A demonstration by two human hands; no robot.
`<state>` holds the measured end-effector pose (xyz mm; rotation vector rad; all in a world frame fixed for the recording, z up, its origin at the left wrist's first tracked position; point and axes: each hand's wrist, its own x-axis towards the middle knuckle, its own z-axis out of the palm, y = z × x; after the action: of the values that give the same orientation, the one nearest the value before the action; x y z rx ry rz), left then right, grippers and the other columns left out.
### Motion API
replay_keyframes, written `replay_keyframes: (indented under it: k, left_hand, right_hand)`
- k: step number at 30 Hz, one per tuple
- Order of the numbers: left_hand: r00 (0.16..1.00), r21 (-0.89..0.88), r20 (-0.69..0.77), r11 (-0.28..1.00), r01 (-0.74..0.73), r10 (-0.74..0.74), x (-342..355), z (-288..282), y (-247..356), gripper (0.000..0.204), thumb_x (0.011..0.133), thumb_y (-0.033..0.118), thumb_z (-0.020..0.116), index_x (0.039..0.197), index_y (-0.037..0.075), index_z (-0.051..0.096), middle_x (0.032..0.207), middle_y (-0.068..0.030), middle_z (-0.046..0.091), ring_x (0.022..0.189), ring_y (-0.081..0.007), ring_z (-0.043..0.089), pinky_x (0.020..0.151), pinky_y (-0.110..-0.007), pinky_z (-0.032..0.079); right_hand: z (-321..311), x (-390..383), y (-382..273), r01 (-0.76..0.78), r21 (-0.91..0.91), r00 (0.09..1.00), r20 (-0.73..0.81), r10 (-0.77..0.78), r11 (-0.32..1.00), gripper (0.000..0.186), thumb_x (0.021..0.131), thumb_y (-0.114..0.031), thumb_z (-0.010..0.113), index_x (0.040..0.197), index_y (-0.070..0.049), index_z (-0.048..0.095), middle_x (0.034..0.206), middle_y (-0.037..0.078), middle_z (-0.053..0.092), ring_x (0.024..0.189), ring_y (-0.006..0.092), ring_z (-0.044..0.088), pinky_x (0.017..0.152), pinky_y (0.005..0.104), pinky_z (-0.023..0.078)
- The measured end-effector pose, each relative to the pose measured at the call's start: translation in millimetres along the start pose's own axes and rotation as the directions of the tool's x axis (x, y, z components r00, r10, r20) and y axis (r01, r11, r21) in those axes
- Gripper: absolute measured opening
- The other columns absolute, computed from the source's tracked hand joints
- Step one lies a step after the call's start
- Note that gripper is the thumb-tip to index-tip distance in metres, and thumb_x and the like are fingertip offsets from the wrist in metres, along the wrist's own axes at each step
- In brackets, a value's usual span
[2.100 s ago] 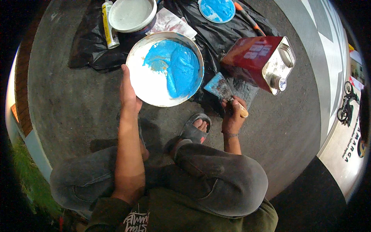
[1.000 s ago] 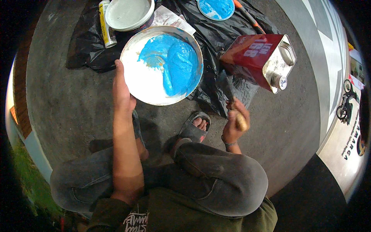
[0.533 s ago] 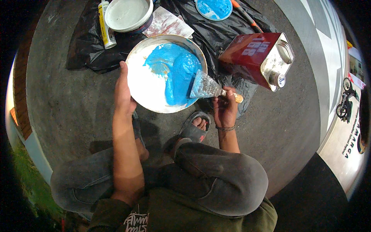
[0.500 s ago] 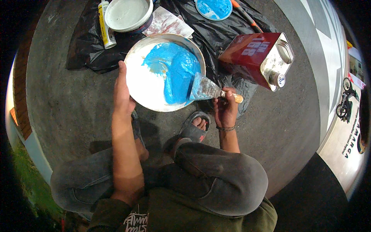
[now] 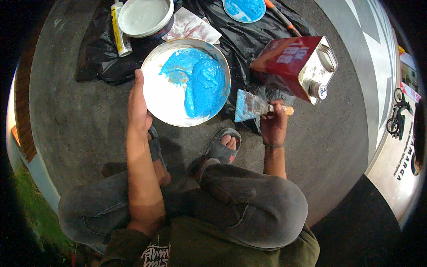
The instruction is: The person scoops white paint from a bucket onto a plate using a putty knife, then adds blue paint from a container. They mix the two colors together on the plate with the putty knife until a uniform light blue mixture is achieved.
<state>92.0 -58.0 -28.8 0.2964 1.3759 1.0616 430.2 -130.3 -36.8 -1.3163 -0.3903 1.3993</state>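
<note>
My left hand [image 5: 140,104] grips the left rim of a round white bowl-like container [image 5: 164,104], thumb on the edge and fingers hidden beneath. Thick bright blue paste [image 5: 207,84] covers its right half, with a small brownish patch near the middle; white shows on the left. In my right hand [image 5: 273,123] is a putty knife [image 5: 254,107], held by its wooden handle. The wide blade points left, smeared with blue along its front edge, and is apart from the container's right rim.
A dark red metal can [image 5: 284,62] with a capped spout stands at right on a black plastic sheet [image 5: 235,40]. Farther off are a white tub [image 5: 147,18], a yellow-and-white cartridge tube [image 5: 120,31], stained sandpaper-like sheets [image 5: 191,26], a blue-smeared lid [image 5: 244,10] and an orange-black handled tool [image 5: 282,18].
My right hand has drawn the putty knife rightward, out of the container and off the blue paste. The container has shifted slightly left with my left hand still on it.
</note>
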Motion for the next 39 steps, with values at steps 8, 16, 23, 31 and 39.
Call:
replay_keyframes:
  k: [8,16,23,31,39]
  left_hand:
    - [1.000,0.011,-0.011,1.000,0.002,-0.002,4.6,-7.7,-1.3,0.078,0.100,0.061,0.047,0.145,-0.003,0.044,0.141,-0.0151,0.056,0.128,-0.0247,0.056,0.106,-0.037,0.045]
    - [0.995,-0.036,-0.089,0.998,-0.053,0.049,7.3,-10.4,-9.4,0.078,0.100,0.062,0.046,0.147,-0.001,0.042,0.144,-0.0138,0.053,0.130,-0.0247,0.053,0.108,-0.039,0.043]
    - [0.994,-0.085,-0.112,0.996,-0.016,0.007,-7.7,20.2,-11.9,0.080,0.099,0.065,0.045,0.149,0.002,0.040,0.146,-0.0121,0.051,0.133,-0.0249,0.051,0.110,-0.039,0.042]
    - [0.997,-0.117,-0.070,0.992,-0.051,0.042,-13.4,22.3,-13.9,0.082,0.098,0.067,0.043,0.149,0.003,0.040,0.148,-0.0122,0.049,0.134,-0.0254,0.049,0.111,-0.039,0.040]
    - [0.994,-0.059,-0.089,0.996,-0.071,0.065,-8.0,19.2,-17.3,0.081,0.100,0.064,0.042,0.149,-0.001,0.039,0.148,-0.0148,0.049,0.134,-0.0254,0.050,0.111,-0.039,0.041]
  right_hand:
    - [-2.9,1.9,38.1,-0.141,-0.030,0.987,0.076,0.143,0.990,0.024,0.091,-0.029,0.068,0.098,-0.006,0.064,0.089,0.001,0.061,0.078,0.0105,0.055,0.067,0.0269,0.044]
    - [13.8,-30.0,9.1,0.633,-0.595,0.761,0.363,-0.537,0.495,0.019,0.087,-0.013,0.074,0.102,-0.002,0.070,0.112,0.017,0.070,0.101,0.0267,0.065,0.088,0.0345,0.050]
    - [46.9,-38.9,22.0,0.888,-0.456,0.412,0.744,-0.526,0.051,0.023,0.076,-0.015,0.069,0.098,-0.013,0.077,0.122,0.011,0.069,0.106,0.0280,0.062,0.092,0.0451,0.052]
    - [35.4,-34.2,46.5,0.865,-0.497,0.455,0.714,-0.532,0.072,0.022,0.076,-0.016,0.070,0.096,-0.012,0.077,0.122,0.013,0.068,0.110,0.0319,0.061,0.095,0.0461,0.050]
    - [-1.1,-25.0,51.4,0.687,-0.703,0.644,0.471,-0.603,0.184,0.021,0.075,-0.018,0.077,0.093,-0.007,0.074,0.121,0.016,0.066,0.111,0.0366,0.062,0.096,0.0447,0.050]
